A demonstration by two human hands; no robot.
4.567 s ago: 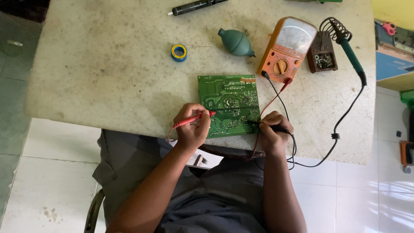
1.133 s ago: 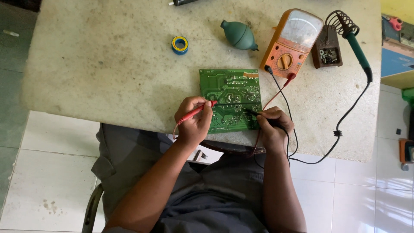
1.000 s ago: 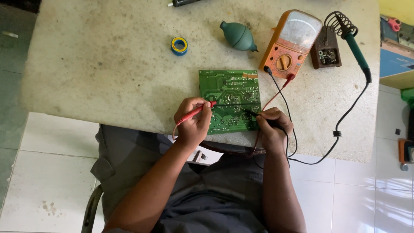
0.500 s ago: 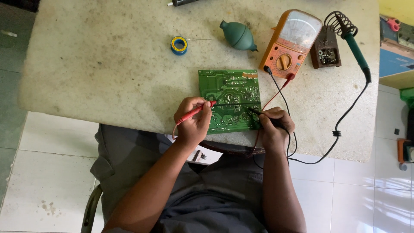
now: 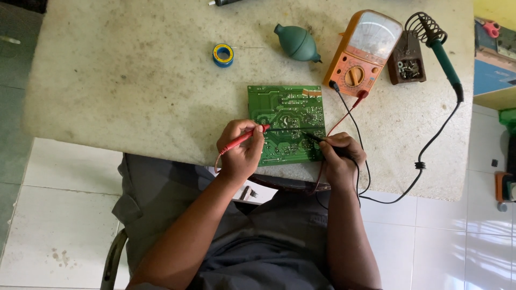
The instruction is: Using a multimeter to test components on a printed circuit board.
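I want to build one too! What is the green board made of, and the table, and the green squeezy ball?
The green board looks like hard, shiny plastic-like sheet with silvery solder dots. The table looks like stone or concrete: grey, speckled, matte. The ball looks like soft matte rubber, though that is less sure.

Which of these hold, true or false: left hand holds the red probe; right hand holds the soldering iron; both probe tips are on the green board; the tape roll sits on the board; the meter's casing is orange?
1. The left hand holds the red probe. True.
2. The right hand holds the soldering iron. False: it holds the black probe; the iron rests in its stand.
3. Both probe tips are on the green circuit board. True.
4. The tape roll sits on the board. False: it lies apart on the table.
5. The multimeter has an orange casing. True.
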